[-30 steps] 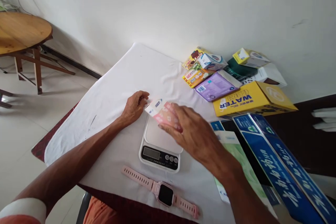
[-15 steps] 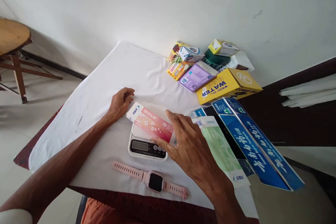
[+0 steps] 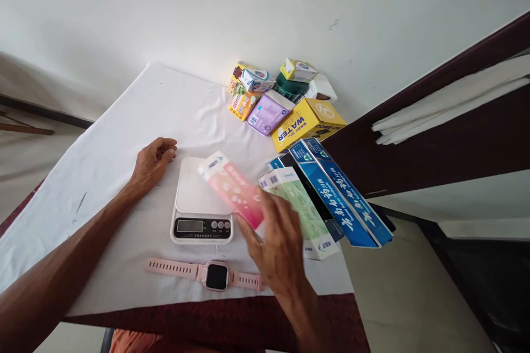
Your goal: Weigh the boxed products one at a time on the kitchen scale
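My right hand (image 3: 275,226) grips the lower end of a pink and white box (image 3: 234,190), thumb on one side and fingers on the other. The box is blurred and tilted, over the right edge of the white scale (image 3: 201,187). My left hand (image 3: 153,162) rests on the white cloth left of the scale, fingers curled; whether anything is inside them is hidden. Below the scale lies a pink smartwatch (image 3: 216,276) with its strap spread out. A green and white box (image 3: 304,209) lies right of my right hand.
Long blue boxes (image 3: 343,193) lie at the table's right edge. Behind them are a yellow box (image 3: 306,124), a purple pack (image 3: 270,112) and several small cartons. The white cloth (image 3: 120,116) covers the table, with a wall behind and a dark panel at right.
The pink box has moved right relative to the scale, uncovering most of its plate. My right hand has closed on its end. The view has shifted to the right.
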A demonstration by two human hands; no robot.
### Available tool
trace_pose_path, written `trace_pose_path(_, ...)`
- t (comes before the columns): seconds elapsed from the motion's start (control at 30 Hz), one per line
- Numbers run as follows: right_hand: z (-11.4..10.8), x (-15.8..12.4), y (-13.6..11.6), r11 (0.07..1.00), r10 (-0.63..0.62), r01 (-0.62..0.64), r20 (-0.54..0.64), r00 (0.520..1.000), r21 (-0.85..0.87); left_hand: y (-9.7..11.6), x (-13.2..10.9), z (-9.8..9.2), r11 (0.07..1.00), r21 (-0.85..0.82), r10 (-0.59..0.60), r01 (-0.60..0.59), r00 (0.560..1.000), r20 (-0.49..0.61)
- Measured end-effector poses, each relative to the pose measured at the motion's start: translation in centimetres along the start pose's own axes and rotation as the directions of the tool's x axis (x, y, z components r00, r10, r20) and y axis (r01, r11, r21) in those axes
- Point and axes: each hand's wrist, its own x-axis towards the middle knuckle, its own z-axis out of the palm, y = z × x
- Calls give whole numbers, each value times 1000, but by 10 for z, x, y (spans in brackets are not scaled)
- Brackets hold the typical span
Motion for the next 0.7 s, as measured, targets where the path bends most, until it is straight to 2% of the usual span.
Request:
trace_pose_path(0.1,-25,-9,23,978,93,-114,-125,988,-172,0,0,0,1000,15,-7,7,1000,1)
trace_pose_path(0.2,-39,-19,46,916,181,-228,-168,969,-329,2,-1,0,999,32,-10,10,1000,-2)
trace_pose_path(0.27,-40,-25,59,891,217,-262,-159,963,-371,4,-1,0,999,38,-20,20,1000,-1)
trace_pose_path(0.4,-34,-31,73,899,227,-264,-144,963,-351,6,-2,0,999,23,-35,35,999,-3)
trace_pose_path(0.5,-37,-30,66,886,245,-296,-181,952,-356,5,-1,0,999,8,-34,34,999,-4)
trace_pose_path(0.6,-41,-30,46,901,183,-274,-278,943,-335,5,-1,0,999,20,-32,32,999,1)
trace_pose_path(0.67,-34,-31,29,961,110,-176,-291,950,-213,6,-1,-1,999,40,-25,25,1000,8)
trace_pose_path(0.7,-28,-30,22,987,99,-129,-268,958,-97,6,-2,-1,999,48,-24,23,1000,12)
